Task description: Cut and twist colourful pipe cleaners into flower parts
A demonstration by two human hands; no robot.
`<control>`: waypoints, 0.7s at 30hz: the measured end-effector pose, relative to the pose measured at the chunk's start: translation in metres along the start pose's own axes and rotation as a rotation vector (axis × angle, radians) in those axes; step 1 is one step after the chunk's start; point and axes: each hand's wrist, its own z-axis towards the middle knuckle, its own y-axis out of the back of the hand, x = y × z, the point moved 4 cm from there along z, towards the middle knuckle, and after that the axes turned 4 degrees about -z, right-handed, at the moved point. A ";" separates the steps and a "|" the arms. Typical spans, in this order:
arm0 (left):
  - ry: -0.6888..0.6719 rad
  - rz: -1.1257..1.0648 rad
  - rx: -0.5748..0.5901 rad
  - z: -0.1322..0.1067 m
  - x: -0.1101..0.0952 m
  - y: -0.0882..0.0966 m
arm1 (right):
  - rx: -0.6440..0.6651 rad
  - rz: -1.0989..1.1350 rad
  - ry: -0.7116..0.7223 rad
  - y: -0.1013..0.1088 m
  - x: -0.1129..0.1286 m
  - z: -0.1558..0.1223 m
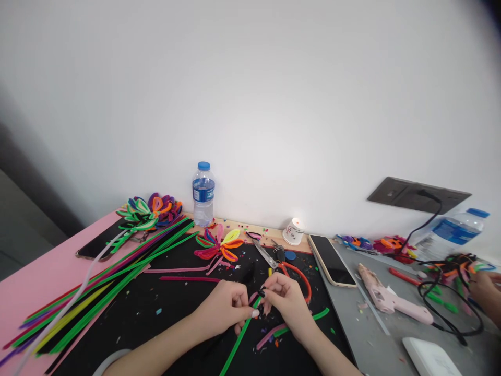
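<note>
My left hand is closed in a pinch on a long green pipe cleaner, which slants down toward the bottom edge. Right beside it, my right hand pinches a small black fuzzy piece at the green one's upper end. A bit of pink shows between the hands, partly hidden by fingers. Just beyond them lie orange-handled scissors, blades toward the wall. A multicoloured pipe-cleaner flower lies behind my left hand. Below my right hand are short pink and green pieces on the black mat.
Many loose pipe cleaners and finished flowers lie left, near a white cable. A water bottle and paper cup stand by the wall. Rightward are a phone, pink glue gun and another person's hand.
</note>
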 end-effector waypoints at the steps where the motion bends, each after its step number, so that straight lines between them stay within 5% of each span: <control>1: -0.004 0.009 -0.002 -0.001 -0.001 0.000 | 0.000 -0.005 0.002 0.000 0.000 0.000; 12: -0.154 0.178 0.037 -0.006 -0.019 -0.002 | 0.007 -0.092 0.073 -0.003 0.008 -0.005; 21: -0.045 -0.025 0.127 -0.002 -0.005 -0.007 | -0.016 -0.185 0.066 -0.008 0.006 -0.010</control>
